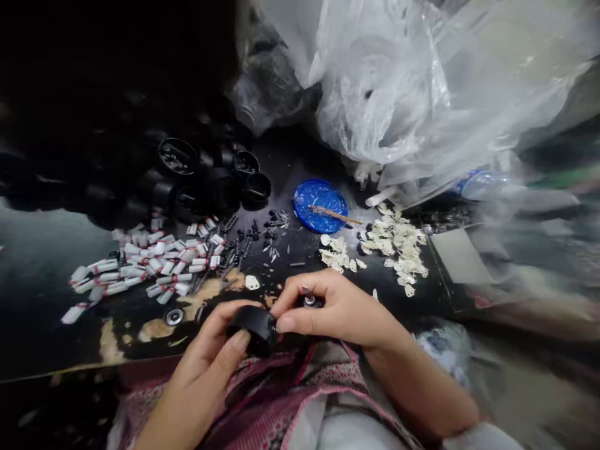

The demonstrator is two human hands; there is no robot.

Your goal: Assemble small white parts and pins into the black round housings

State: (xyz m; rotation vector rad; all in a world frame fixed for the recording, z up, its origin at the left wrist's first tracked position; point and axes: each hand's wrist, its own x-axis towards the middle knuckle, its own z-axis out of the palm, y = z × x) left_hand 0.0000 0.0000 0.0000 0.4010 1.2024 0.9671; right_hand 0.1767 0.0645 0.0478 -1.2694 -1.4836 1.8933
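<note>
A black round plastic housing (255, 325), hollow like a short cup, is gripped between the thumb and fingers of my left hand (213, 359). My right hand (328, 309) meets its right edge, thumb and index finger pinched together; anything tiny between those fingertips is hidden. A pointed metal tip with a dark base (309, 299) shows within the curl of my right hand, and its lower part is covered. Just beyond the housing lies a flat cream plate (252, 282) on the worn black tabletop (323, 275). A metal ring (174, 317) rests left of my left hand.
White cylinders with red ends (159, 259) are heaped at left, beside springs and small black parts (241, 244). Black housings (178, 156) pile up behind. A blue lid (319, 206) bears a stick (335, 214). Cream plates (398, 244) and clear plastic bags (389, 94) occupy the right.
</note>
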